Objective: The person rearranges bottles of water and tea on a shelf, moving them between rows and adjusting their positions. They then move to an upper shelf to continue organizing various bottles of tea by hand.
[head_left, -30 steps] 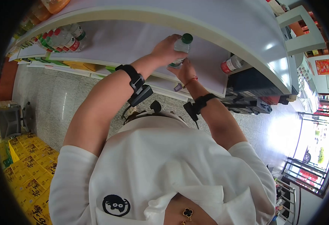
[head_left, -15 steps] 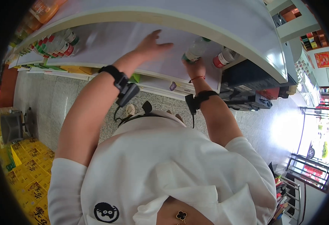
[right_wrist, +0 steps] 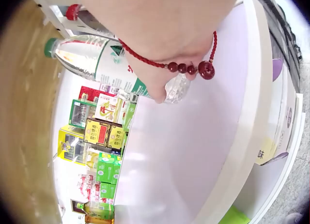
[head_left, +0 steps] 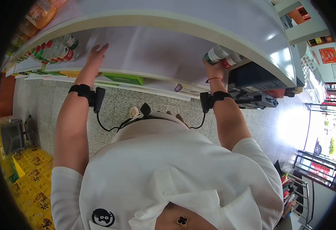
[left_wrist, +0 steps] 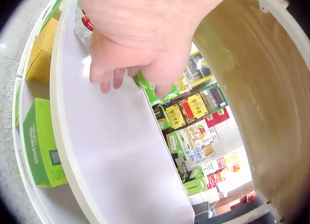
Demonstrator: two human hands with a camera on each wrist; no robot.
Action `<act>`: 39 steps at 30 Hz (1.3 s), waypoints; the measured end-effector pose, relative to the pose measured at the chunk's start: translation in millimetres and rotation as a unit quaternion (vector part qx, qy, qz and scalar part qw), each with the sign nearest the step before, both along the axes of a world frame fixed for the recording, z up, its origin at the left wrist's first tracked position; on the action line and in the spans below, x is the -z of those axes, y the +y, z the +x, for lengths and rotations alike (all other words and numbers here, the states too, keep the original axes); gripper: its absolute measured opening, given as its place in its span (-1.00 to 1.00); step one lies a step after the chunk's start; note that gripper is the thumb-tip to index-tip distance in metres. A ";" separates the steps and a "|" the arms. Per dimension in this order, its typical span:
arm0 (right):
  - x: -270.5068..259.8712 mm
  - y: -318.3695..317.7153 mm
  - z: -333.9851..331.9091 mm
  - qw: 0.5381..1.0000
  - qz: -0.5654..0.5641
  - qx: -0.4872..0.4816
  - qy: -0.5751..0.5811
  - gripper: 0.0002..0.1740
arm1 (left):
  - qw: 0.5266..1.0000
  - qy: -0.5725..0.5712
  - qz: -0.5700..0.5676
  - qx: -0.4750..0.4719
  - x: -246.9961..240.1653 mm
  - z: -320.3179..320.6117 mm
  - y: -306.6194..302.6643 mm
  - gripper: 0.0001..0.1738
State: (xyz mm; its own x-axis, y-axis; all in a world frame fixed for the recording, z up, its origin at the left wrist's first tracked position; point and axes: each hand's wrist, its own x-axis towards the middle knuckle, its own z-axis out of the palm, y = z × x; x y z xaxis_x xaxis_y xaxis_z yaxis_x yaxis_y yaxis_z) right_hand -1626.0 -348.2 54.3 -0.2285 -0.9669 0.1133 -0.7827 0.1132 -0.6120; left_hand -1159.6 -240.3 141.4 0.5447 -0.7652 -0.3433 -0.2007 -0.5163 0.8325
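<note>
At the right end of the white shelf, the right hand grips the lower part of a clear bottle with a green and white label. That bottle, green-capped in the right wrist view, stands beside a red-labelled bottle. The left hand is held over the shelf toward its left end, fingers apart and holding nothing. In the left wrist view the left hand hangs above the shelf surface, fingers relaxed. Just left of it in the head view is a group of bottles.
An upper shelf edge overhangs the hands. Below lie a green box and other packages. Dark boxes stand under the right end. Yellow cartons are stacked at lower left, and a metal rack stands at lower right.
The left hand let go of the green-capped bottle and moved left toward the bottle group. The right hand carried the bottle right, beside the red-labelled one.
</note>
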 end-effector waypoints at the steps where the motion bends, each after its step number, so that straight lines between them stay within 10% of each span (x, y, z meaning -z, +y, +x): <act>1: 1.4 0.3 0.9 1.000 0.011 0.012 0.015 -0.28 | 0.999 0.019 -0.020 -0.016 2.0 13.1 3.9 -0.05; 20: 17.1 -19.0 -5.3 0.996 -0.001 0.054 0.075 -0.12 | 0.995 0.066 -0.007 -0.080 20.3 118.9 104.4 -0.12; 22: 39.7 -35.8 10.8 0.965 -0.094 0.044 0.240 -0.09 | 0.993 0.080 -0.034 -0.081 13.8 137.0 119.7 -0.17; 27: 104.3 -68.2 -75.4 0.989 -0.087 0.001 0.116 -0.21 | 0.990 0.085 -0.040 -0.108 33.7 148.1 127.9 -0.24; 33: 56.6 -48.8 -44.3 0.993 -0.084 -0.021 0.082 -0.31 | 0.986 0.091 -0.036 -0.137 30.9 161.5 135.1 -0.11; 35: 28.1 -34.4 -24.5 0.992 0.090 0.048 -0.077 -0.35 | 0.985 0.088 -0.042 -0.143 24.4 163.2 135.2 -0.06; 39: 56.4 -42.6 -39.1 0.990 -0.130 -0.027 0.039 -0.41 | 0.990 0.049 -0.061 -0.121 23.2 178.6 123.1 -0.07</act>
